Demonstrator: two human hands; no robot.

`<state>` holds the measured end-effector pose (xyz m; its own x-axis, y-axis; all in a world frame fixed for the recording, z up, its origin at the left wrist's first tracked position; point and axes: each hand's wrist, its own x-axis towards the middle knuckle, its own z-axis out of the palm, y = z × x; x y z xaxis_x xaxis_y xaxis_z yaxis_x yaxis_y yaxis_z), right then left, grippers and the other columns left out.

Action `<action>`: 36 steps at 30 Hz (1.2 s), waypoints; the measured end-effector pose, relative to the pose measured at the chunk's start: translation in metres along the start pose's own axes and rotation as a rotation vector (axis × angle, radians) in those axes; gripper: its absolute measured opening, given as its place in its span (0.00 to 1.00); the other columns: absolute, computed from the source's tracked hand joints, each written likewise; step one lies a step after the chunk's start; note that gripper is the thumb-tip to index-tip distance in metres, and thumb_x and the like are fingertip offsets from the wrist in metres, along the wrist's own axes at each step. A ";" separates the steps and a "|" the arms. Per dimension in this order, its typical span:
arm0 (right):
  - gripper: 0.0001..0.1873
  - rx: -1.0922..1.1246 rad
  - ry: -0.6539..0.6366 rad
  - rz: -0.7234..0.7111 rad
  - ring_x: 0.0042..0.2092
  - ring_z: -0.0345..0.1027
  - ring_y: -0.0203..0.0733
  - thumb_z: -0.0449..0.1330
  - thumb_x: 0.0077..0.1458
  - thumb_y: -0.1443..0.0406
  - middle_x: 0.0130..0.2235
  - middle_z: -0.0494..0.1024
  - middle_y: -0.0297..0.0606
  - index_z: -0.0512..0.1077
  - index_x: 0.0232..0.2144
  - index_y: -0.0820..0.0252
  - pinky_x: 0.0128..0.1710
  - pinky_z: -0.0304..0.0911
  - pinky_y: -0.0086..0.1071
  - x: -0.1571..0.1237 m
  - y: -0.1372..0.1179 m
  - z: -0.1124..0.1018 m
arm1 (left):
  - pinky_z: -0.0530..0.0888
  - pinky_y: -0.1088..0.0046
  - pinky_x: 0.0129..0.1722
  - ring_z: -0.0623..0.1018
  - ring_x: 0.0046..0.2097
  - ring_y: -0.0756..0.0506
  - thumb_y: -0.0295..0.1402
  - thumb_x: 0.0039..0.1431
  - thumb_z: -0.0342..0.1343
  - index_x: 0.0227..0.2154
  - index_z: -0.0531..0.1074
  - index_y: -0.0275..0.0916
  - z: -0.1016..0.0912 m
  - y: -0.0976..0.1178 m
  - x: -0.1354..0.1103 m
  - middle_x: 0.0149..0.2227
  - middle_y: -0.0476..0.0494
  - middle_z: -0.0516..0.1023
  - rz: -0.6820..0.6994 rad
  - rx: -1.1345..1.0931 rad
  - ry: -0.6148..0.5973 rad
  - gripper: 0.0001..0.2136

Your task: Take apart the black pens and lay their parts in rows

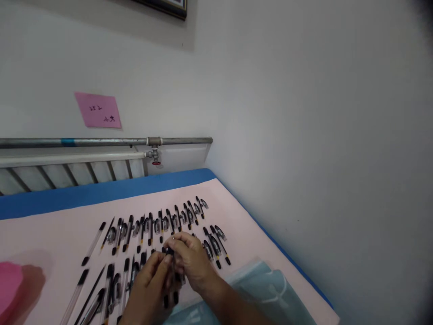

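Observation:
My left hand (pixel 149 282) and my right hand (pixel 191 259) meet over a pale pink sheet (pixel 250 230), fingers pinched together on a small black pen part (pixel 169 252) between them. Several black-and-clear pens (pixel 158 223) and their caps lie in rows on the sheet just beyond and under my hands. More pens (pixel 101 289) lie to the left of my left hand. Exactly how the held piece is gripped is hidden by my fingers.
The pink sheet covers a blue table (pixel 101 192) set in a white corner. A radiator (pixel 67 174) and metal pipe (pixel 101 141) run behind it. A pink note (pixel 98 110) sticks to the wall. A clear plastic bag (pixel 267 289) lies near right; a pink object (pixel 8 284) sits at far left.

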<state>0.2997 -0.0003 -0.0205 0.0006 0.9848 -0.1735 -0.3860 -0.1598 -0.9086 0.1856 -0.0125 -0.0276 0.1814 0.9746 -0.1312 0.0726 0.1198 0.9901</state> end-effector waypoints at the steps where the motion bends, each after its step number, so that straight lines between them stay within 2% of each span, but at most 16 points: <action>1: 0.12 0.020 -0.033 0.006 0.14 0.44 0.23 0.61 0.46 0.58 0.18 0.64 0.25 0.71 0.27 0.62 0.12 0.41 0.21 0.000 -0.001 0.001 | 0.67 0.76 0.21 0.65 0.20 0.50 0.49 0.47 0.55 0.18 0.65 0.41 0.000 0.000 0.000 0.16 0.53 0.64 -0.012 -0.003 -0.003 0.16; 4: 0.13 0.013 -0.008 -0.008 0.15 0.46 0.23 0.60 0.47 0.57 0.23 0.69 0.28 0.71 0.30 0.62 0.12 0.43 0.21 -0.001 -0.001 0.001 | 0.66 0.77 0.21 0.64 0.21 0.51 0.52 0.48 0.53 0.20 0.65 0.41 -0.001 0.000 0.000 0.17 0.55 0.63 -0.029 0.012 -0.009 0.18; 8: 0.10 -0.051 0.098 -0.032 0.14 0.49 0.26 0.64 0.43 0.61 0.14 0.59 0.22 0.67 0.24 0.60 0.13 0.45 0.21 0.002 0.005 0.000 | 0.67 0.77 0.24 0.68 0.25 0.50 0.55 0.45 0.54 0.22 0.67 0.41 -0.003 -0.002 0.003 0.20 0.53 0.68 0.008 0.091 0.006 0.20; 10: 0.09 -0.037 0.098 -0.037 0.14 0.48 0.26 0.63 0.43 0.62 0.13 0.58 0.22 0.66 0.23 0.60 0.13 0.45 0.21 0.002 0.005 -0.001 | 0.66 0.77 0.23 0.66 0.23 0.50 0.56 0.43 0.54 0.20 0.66 0.41 -0.003 -0.003 0.004 0.19 0.54 0.66 0.001 0.113 0.011 0.21; 13: 0.08 0.007 0.031 -0.012 0.14 0.45 0.25 0.61 0.45 0.61 0.13 0.57 0.21 0.69 0.26 0.60 0.13 0.43 0.22 0.001 0.002 0.000 | 0.64 0.78 0.21 0.62 0.21 0.52 0.57 0.44 0.53 0.21 0.65 0.41 -0.004 -0.005 0.005 0.16 0.56 0.62 -0.055 0.063 -0.011 0.21; 15: 0.10 0.013 -0.006 0.002 0.14 0.44 0.26 0.60 0.47 0.59 0.13 0.56 0.21 0.70 0.28 0.61 0.12 0.42 0.22 0.000 0.001 0.001 | 0.65 0.78 0.22 0.64 0.22 0.51 0.55 0.45 0.53 0.22 0.66 0.41 -0.004 -0.006 0.004 0.17 0.55 0.64 -0.055 0.027 -0.015 0.20; 19: 0.10 -0.009 0.059 0.005 0.15 0.47 0.26 0.63 0.43 0.60 0.15 0.58 0.22 0.67 0.24 0.60 0.12 0.42 0.21 0.002 0.005 0.001 | 0.66 0.78 0.24 0.65 0.24 0.51 0.54 0.43 0.56 0.20 0.66 0.41 -0.003 -0.005 0.002 0.19 0.54 0.66 -0.020 0.020 -0.012 0.20; 23: 0.10 -0.021 0.074 0.001 0.15 0.47 0.25 0.64 0.42 0.61 0.14 0.58 0.21 0.67 0.23 0.60 0.14 0.43 0.22 0.002 0.004 -0.001 | 0.63 0.79 0.20 0.61 0.21 0.53 0.56 0.42 0.56 0.20 0.66 0.40 0.000 -0.004 0.003 0.17 0.56 0.61 -0.034 -0.019 -0.019 0.21; 28: 0.10 0.047 -0.016 0.041 0.14 0.41 0.24 0.63 0.43 0.60 0.13 0.55 0.20 0.69 0.26 0.62 0.14 0.38 0.22 0.000 -0.003 -0.001 | 0.62 0.81 0.18 0.61 0.18 0.55 0.54 0.42 0.57 0.20 0.63 0.40 -0.001 -0.001 0.003 0.15 0.58 0.60 -0.122 -0.097 -0.076 0.21; 36: 0.11 0.113 -0.089 0.047 0.15 0.41 0.24 0.63 0.43 0.61 0.13 0.54 0.20 0.70 0.28 0.63 0.14 0.38 0.22 -0.001 -0.007 -0.002 | 0.47 0.86 0.11 0.52 0.13 0.59 0.55 0.39 0.58 0.25 0.63 0.41 -0.002 0.009 -0.001 0.13 0.60 0.60 -0.364 -0.262 -0.117 0.22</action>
<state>0.3041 -0.0009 -0.0150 -0.0993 0.9794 -0.1757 -0.4855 -0.2018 -0.8506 0.1836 -0.0124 -0.0179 0.3005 0.8342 -0.4625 -0.0955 0.5087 0.8556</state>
